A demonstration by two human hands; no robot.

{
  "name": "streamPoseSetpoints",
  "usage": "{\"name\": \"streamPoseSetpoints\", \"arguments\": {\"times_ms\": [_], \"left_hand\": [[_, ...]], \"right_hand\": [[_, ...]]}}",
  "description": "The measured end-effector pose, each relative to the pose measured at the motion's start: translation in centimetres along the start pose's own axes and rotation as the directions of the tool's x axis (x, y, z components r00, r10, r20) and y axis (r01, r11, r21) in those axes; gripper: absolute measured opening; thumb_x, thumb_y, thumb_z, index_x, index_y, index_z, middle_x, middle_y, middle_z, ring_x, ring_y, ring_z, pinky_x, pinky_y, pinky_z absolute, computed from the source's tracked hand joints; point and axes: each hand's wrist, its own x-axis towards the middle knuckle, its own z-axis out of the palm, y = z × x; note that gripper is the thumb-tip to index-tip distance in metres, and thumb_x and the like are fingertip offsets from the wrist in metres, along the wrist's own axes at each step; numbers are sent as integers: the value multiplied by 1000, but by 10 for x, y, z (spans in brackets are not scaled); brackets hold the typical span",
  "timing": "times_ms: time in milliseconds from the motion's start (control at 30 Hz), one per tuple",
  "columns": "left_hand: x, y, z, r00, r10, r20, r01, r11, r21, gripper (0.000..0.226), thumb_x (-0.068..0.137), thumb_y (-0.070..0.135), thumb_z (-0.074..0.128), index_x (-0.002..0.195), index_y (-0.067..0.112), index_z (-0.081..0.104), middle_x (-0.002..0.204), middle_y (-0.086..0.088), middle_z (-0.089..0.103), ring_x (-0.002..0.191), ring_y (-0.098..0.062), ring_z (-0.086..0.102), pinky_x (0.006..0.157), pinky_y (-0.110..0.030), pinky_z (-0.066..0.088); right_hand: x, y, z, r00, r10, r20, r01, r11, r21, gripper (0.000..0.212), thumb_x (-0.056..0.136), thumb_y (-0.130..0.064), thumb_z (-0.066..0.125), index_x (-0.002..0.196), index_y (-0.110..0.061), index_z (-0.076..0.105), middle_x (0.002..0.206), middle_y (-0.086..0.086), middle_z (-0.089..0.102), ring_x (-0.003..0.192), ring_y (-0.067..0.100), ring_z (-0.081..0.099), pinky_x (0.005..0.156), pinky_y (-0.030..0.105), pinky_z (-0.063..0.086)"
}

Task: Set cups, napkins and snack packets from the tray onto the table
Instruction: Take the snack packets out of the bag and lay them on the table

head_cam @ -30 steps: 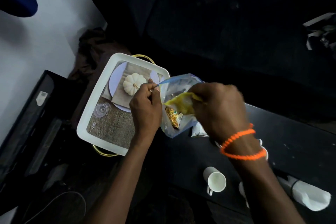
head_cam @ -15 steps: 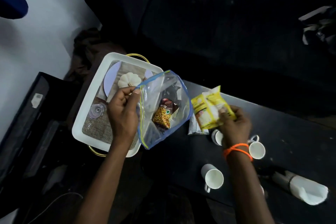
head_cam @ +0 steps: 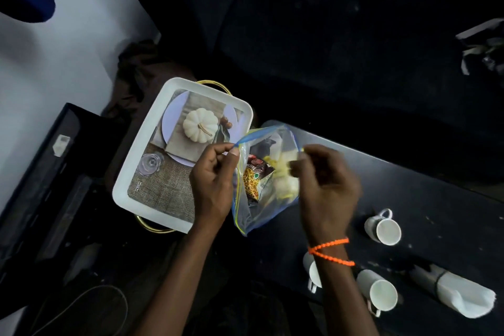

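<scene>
The left hand [head_cam: 211,185] pinches one lip of a clear zip bag [head_cam: 261,180] between thumb and fingers, holding it over the gap between the white tray [head_cam: 141,155] and the dark tabletop [head_cam: 425,199]. The right hand [head_cam: 327,183], blurred, has its fingers curled at the opposite lip; I cannot tell whether they grip it. Inside the bag sit a red-and-orange snack packet [head_cam: 255,174] and yellow packets [head_cam: 283,172]. Three white cups [head_cam: 383,228] stand on the tabletop near the right wrist, one partly hidden by it, and a rolled napkin [head_cam: 461,294] lies beyond them.
</scene>
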Motion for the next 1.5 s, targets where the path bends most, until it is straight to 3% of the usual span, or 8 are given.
{"name": "streamPoseSetpoints", "arguments": {"times_ms": [100, 233, 433, 567, 933, 1133, 1267, 1500], "left_hand": [[-2, -1, 4, 999, 34, -1, -34, 999, 27, 5, 90, 38, 67, 91, 37, 71, 62, 7, 60, 54, -7, 51, 56, -26, 46], [-8, -7, 4, 996, 52, 73, -56, 997, 59, 5, 92, 39, 63, 92, 38, 68, 67, 11, 59, 61, -8, 53, 62, -30, 46], [-11, -10, 0, 998, 55, 2, -55, 994, 90, 6, 95, 36, 62, 92, 39, 66, 65, 10, 58, 60, -11, 52, 60, -31, 45], [-8, -10, 1, 997, 64, -29, -59, 987, 152, 4, 95, 31, 62, 95, 31, 66, 71, 8, 62, 64, -11, 56, 65, -32, 48], [-4, -15, 2, 987, 98, -127, -68, 973, 222, 7, 99, 29, 61, 99, 22, 64, 75, 10, 63, 65, -4, 56, 64, -27, 46], [12, 0, -6, 978, 79, -192, -47, 985, 167, 7, 102, 22, 61, 99, 15, 63, 81, 5, 64, 72, -13, 57, 68, -33, 47], [30, 23, -18, 957, 52, -286, -45, 998, 32, 4, 102, 16, 59, 100, 13, 61, 85, 3, 64, 76, -8, 57, 74, -28, 48], [52, 41, -30, 966, 26, -257, -51, 994, -92, 15, 102, 14, 60, 91, 23, 61, 76, 14, 61, 65, 4, 52, 66, -16, 45]], "right_hand": [[7, 4, 49, 879, 169, 446, 29, 914, -404, 14, 91, -15, 64, 103, -15, 70, 92, 12, 76, 85, 29, 73, 73, 31, 53], [11, 50, 95, 691, 551, 469, -26, 667, -745, 36, 103, -30, 46, 128, -5, 57, 130, 24, 60, 123, 40, 57, 100, 39, 43], [15, 86, 116, 711, 600, 366, 86, 443, -893, 55, 86, -34, 69, 134, -10, 54, 135, 16, 57, 127, 37, 54, 104, 45, 45], [18, 90, 110, 752, 553, 359, 156, 380, -912, 43, 98, -33, 50, 135, -11, 56, 140, 14, 54, 132, 36, 46, 106, 46, 39], [10, -5, 71, 846, 339, 412, 104, 653, -750, 21, 95, -19, 55, 101, -12, 73, 102, 13, 73, 99, 37, 66, 77, 36, 52], [1, -78, -23, 966, -222, 130, 246, 946, -211, 5, 88, -17, 74, 84, -20, 73, 82, -1, 72, 78, 20, 68, 72, 32, 55], [6, -47, -71, 995, 36, -98, -25, 993, 114, 16, 91, -11, 74, 86, -26, 69, 83, -4, 73, 79, 10, 68, 74, 26, 55], [-12, 77, -46, 925, 375, 67, -358, 916, -181, 9, 88, -4, 73, 81, -6, 67, 74, 11, 71, 69, 20, 65, 67, 38, 54]]}}
